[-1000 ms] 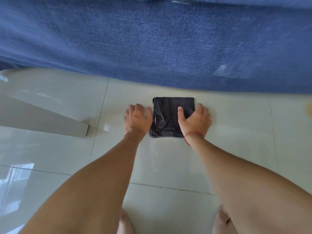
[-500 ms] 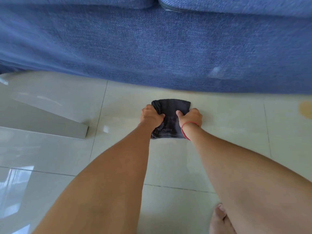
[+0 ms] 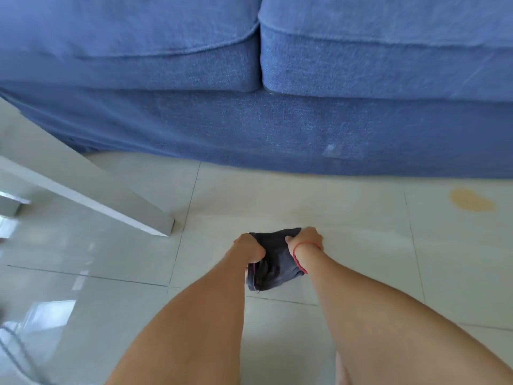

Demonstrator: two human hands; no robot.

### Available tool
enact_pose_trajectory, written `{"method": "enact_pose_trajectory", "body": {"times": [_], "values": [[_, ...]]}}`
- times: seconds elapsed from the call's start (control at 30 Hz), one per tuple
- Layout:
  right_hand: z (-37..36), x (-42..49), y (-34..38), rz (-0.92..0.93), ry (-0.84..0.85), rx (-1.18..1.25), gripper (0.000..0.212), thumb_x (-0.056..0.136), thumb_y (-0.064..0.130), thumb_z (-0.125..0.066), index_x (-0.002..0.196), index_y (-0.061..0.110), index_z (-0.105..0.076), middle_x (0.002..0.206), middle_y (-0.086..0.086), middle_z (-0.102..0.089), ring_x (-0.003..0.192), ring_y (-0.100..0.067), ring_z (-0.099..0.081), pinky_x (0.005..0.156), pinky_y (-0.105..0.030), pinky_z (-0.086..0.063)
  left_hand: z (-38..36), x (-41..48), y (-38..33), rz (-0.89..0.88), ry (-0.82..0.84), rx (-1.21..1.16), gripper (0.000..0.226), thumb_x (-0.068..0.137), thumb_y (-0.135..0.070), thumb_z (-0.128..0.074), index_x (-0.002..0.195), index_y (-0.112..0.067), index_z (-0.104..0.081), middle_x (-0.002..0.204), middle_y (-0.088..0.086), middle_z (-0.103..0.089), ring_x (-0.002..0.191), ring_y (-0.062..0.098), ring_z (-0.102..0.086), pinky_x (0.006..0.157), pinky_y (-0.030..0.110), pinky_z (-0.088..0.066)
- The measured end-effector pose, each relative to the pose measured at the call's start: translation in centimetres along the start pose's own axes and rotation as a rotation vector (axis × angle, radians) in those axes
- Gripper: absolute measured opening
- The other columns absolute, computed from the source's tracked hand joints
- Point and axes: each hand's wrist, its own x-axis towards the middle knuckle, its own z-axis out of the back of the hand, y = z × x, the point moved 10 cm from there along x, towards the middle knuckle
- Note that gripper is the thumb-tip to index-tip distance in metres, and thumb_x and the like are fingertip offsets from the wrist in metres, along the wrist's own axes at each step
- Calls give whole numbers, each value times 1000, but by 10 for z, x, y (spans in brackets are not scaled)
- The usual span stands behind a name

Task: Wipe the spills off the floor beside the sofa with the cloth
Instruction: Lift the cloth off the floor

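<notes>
Yellowish spill patch (image 3: 472, 200) lies on the pale tiled floor (image 3: 347, 218) up-right of the folded dark cloth (image 3: 273, 259), nearer the right hand (image 3: 305, 241); left hand (image 3: 248, 247) also grips the cloth, fingers curled.

The dark cloth (image 3: 273, 259) hung bunched and drooping, gripped at both upper corners above the pale tiled floor (image 3: 347, 232). A yellowish spill (image 3: 472, 200) lay near the blue sofa (image 3: 249, 129), off to the right.

A pale grey table leg (image 3: 91, 190) slants across the glossy tiles at left, ending near a grout line (image 3: 183, 226), window glare beside it.
</notes>
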Motion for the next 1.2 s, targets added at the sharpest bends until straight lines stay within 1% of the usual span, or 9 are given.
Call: {"method": "enact_pose_trajectory", "body": {"times": [0.1, 0.2, 0.33, 0.43, 0.6, 0.8, 0.9, 1.03, 1.2], "values": [[39, -45, 33, 135, -59, 73, 39, 92, 24, -60, 126, 6, -56, 132, -16, -58, 121, -35, -55, 98, -35, -45, 44, -52, -23, -118, -105, -104, 36, 89, -15, -48, 120, -3, -60, 119, 17, -66, 110, 33, -64, 89, 38, -54], [98, -101, 82, 312, -170, 138, 36, 93, 25, -57, 124, 5, -58, 132, -18, -57, 123, -35, -53, 99, -36, -43, 102, -121, -60, -277, -283, -189, 41, 93, -21, -46, 128, -2, -55, 130, 20, -59, 119, 36, -57, 99, 41, -49], [169, -185, 134, 514, -284, 253, 37, 94, 24, -56, 126, 5, -56, 135, -20, -52, 124, -37, -51, 101, -37, -41, 161, -225, -91, -401, -466, -338, 46, 95, -26, -45, 134, -2, -48, 137, 15, -52, 125, 35, -50, 102, 34, -40], [204, -238, 146, 596, -357, 266, 37, 95, 25, -55, 127, 7, -55, 136, -19, -51, 124, -38, -51, 101, -37, -41, 187, -286, -99, -466, -557, -417, 45, 98, -28, -42, 134, -1, -47, 138, 17, -51, 126, 34, -50, 102, 33, -39], [222, -303, 155, 699, -379, 245, 38, 97, 22, -51, 131, 5, -52, 140, -19, -47, 127, -38, -49, 103, -37, -40, 210, -351, -89, -538, -660, -426, 44, 101, -28, -39, 135, 0, -44, 139, 19, -49, 127, 34, -49, 101, 35, -39], [203, -365, 182, 837, -351, 213, 33, 99, 19, -44, 130, 8, -50, 139, -18, -49, 126, -37, -47, 102, -37, -39, 243, -399, -48, -547, -807, -438, 39, 102, -27, -38, 132, -1, -41, 136, 18, -47, 123, 34, -49, 91, 36, -39], [177, -398, 205, 921, -290, 206, 35, 99, 18, -44, 133, 10, -48, 140, -17, -47, 128, -36, -45, 102, -36, -38, 268, -419, -9, -519, -887, -467, 37, 102, -26, -38, 130, -1, -42, 135, 18, -49, 122, 35, -49, 94, 37, -40], [117, -454, 242, 1033, -156, 171, 41, 99, 21, -45, 139, 11, -44, 144, -16, -44, 131, -35, -42, 107, -37, -35, 310, -451, 72, -439, -1012, -522, 40, 101, -24, -39, 132, 1, -44, 135, 20, -50, 123, 36, -50, 97, 37, -41], [23, -537, 277, 1193, -2, 104, 39, 98, 22, -47, 135, 11, -49, 140, -16, -49, 128, -35, -46, 104, -36, -38, 342, -486, 197, -272, -1149, -606, 45, 100, -27, -40, 137, 0, -43, 137, 19, -51, 125, 36, -48, 107, 39, -39]]}}
